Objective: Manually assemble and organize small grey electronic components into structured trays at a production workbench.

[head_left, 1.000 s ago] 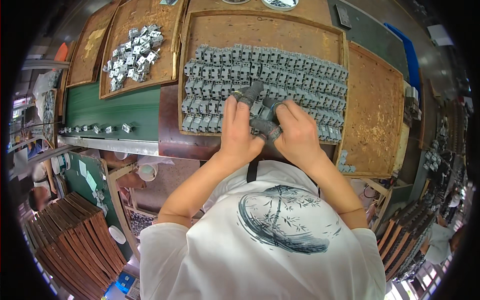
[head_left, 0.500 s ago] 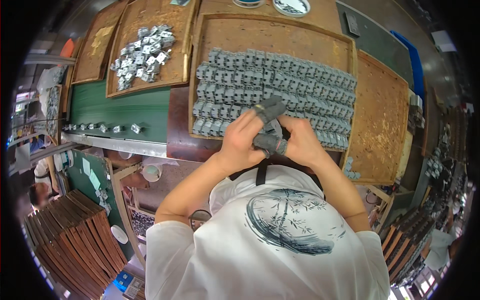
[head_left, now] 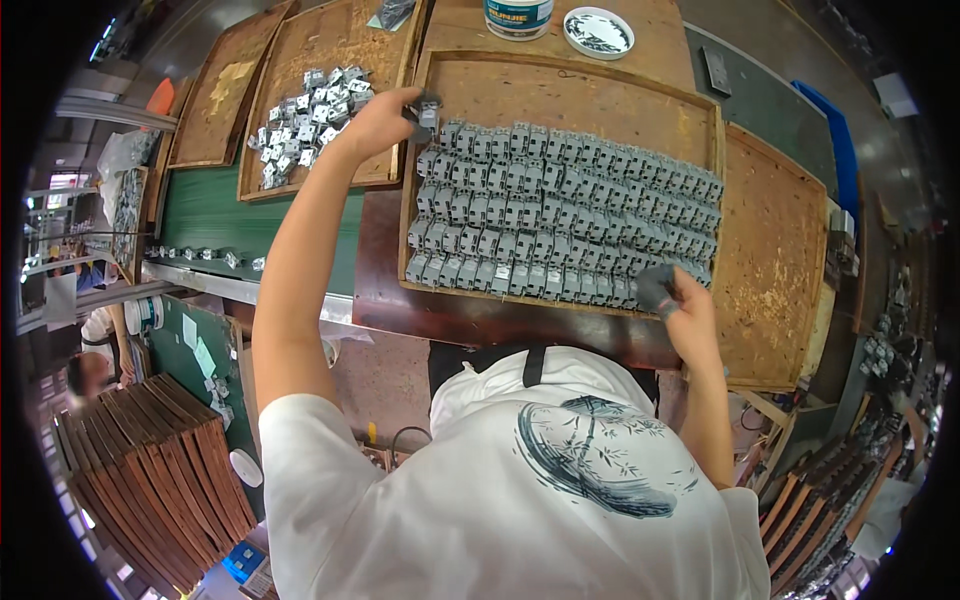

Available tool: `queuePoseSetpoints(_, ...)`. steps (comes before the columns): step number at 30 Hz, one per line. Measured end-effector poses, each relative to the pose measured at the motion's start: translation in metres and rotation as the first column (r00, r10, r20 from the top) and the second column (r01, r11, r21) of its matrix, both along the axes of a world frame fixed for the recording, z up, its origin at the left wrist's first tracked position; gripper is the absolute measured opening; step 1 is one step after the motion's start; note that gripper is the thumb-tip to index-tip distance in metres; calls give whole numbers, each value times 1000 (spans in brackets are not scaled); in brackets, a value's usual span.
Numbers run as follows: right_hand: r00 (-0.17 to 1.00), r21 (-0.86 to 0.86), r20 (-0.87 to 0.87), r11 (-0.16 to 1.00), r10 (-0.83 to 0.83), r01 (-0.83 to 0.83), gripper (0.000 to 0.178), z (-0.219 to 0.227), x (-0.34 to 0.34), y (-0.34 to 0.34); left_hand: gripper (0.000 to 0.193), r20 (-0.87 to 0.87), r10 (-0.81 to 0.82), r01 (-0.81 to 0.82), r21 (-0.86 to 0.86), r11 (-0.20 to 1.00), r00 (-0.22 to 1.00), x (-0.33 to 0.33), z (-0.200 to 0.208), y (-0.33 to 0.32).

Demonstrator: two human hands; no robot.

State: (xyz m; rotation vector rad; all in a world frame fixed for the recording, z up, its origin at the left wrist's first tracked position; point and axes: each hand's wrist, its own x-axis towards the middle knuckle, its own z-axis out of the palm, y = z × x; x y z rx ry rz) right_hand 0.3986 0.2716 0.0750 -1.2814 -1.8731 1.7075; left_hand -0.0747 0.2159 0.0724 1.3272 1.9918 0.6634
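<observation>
My left hand (head_left: 388, 118) reaches to the far left corner of a shallow wooden tray (head_left: 560, 66). Dark coverings wrap its fingertips, which pinch a small grey block-shaped part (head_left: 429, 113) above the tray's left rim. My right hand (head_left: 691, 318) is at the near right edge of the same tray. Its covered fingers curl down onto the nearest row of parts, and whatever lies between them is hidden. Several rows of grey block-shaped parts (head_left: 540, 212) stand packed side by side in this tray.
A second tray (head_left: 285, 92) to the left holds a loose heap of shiny metal parts (head_left: 312, 118). A few more lie on the green surface (head_left: 300, 222). A white tub (head_left: 518, 18) and a round dish (head_left: 598, 33) stand behind. Another wooden tray (head_left: 770, 260) adjoins on the right.
My hands, together over the tray before, are now apart. The left has gone to the far left corner with a grey part; the right has moved right to the near edge.
</observation>
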Motion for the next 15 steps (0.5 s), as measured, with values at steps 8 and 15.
queuePoseSetpoints(8,915,132,105,917,-389,375,18,-28,159,7,56,74,-220,231,-233,944,973,-10,-31,36)
queuePoseSetpoints(15,395,662,733,714,-554,-227,36,-89,257,-29,56,-46,-123,120,-59,991,991,13,-7,13)
